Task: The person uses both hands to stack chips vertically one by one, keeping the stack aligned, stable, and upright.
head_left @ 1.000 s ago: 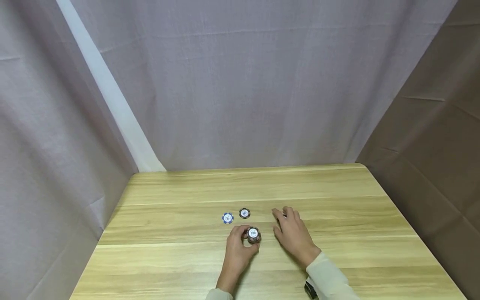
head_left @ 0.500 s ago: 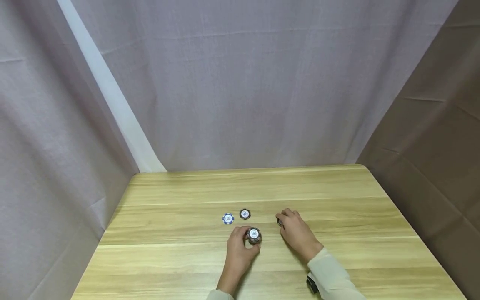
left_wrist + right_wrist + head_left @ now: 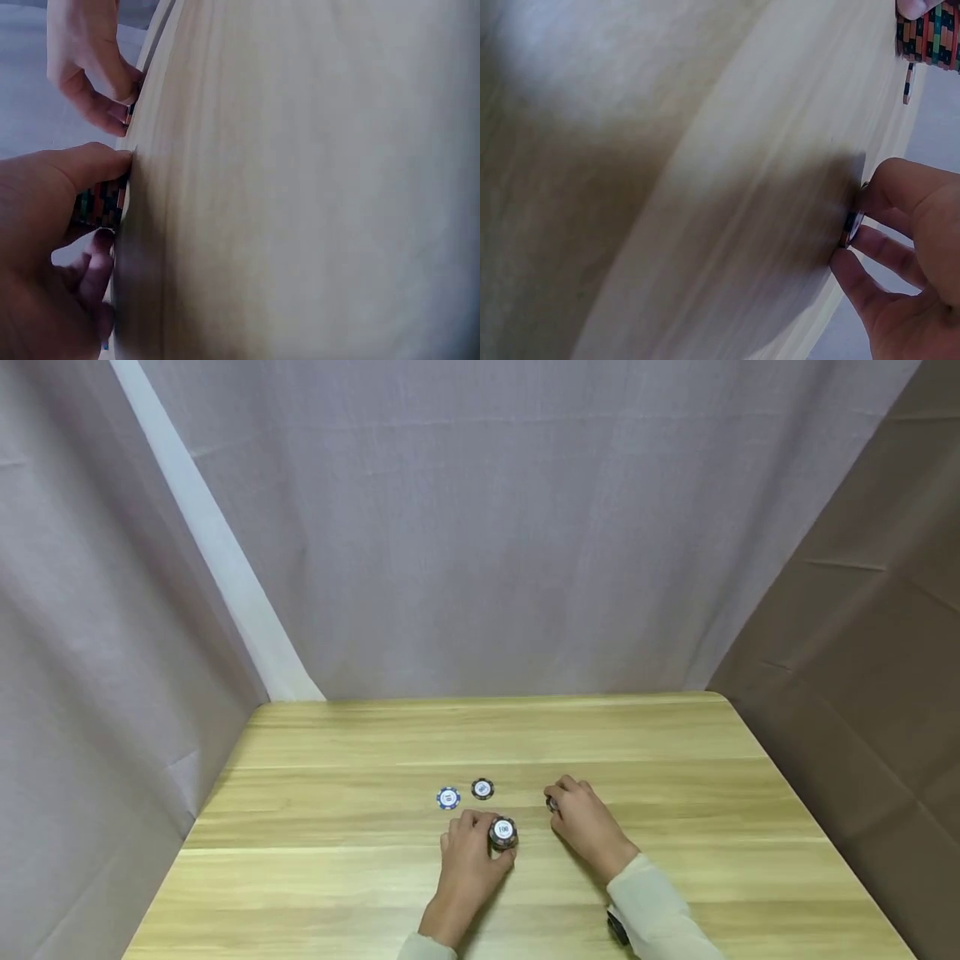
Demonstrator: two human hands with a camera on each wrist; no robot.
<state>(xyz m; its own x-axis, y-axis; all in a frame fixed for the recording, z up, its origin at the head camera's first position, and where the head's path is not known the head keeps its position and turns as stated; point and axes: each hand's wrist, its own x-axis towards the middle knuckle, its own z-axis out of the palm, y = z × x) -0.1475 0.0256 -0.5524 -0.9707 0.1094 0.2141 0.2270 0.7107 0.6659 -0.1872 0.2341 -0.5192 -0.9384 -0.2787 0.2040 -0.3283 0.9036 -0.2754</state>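
Note:
In the head view my left hand (image 3: 467, 867) grips a stack of poker chips (image 3: 503, 832), whose dark top chip reads 100. The stack stands on the table; its edges (image 3: 934, 37) look striped in black, orange and green in the right wrist view. To the right, my right hand (image 3: 588, 827) pinches a dark chip (image 3: 552, 804) low at the table surface. Fingers and thumb sit at the edges of that chip (image 3: 852, 226) in the right wrist view. Beyond the stack a blue chip (image 3: 448, 798) and a black chip (image 3: 483, 789) lie flat, side by side.
The wooden table (image 3: 360, 893) runs back to a grey curtain (image 3: 465, 552), with a brown cloth (image 3: 847, 693) along the right side. A black object (image 3: 618, 928) shows under the right sleeve (image 3: 660, 910).
My right hand's fingers have drawn in from a spread pose and now pinch the dark chip. My left hand stays on the stack. The head view has shifted slightly.

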